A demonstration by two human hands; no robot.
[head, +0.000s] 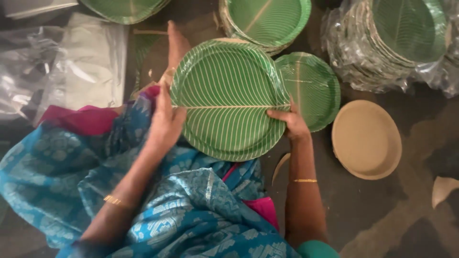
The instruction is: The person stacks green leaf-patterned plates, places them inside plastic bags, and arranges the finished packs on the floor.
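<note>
A round green paper plate [227, 98] printed like a banana leaf is held between both hands over my lap. My left hand [165, 122] grips its left rim and my right hand [291, 123] grips its right rim. The plate seems to sit on top of a small stack of the same plates, whose edges show at its top. A second green plate [313, 88] lies on the floor just right of it, partly under the held one. My bare foot [176, 43] shows behind the plate's left edge.
A plain tan plate [366, 138] lies upside down at the right. Stacks of green plates stand at the top centre [267, 21], top left [125, 9] and, wrapped in clear plastic, top right [399, 40]. Clear plastic bags [71, 62] lie at left. Paper scraps [442, 188] dot the dark floor.
</note>
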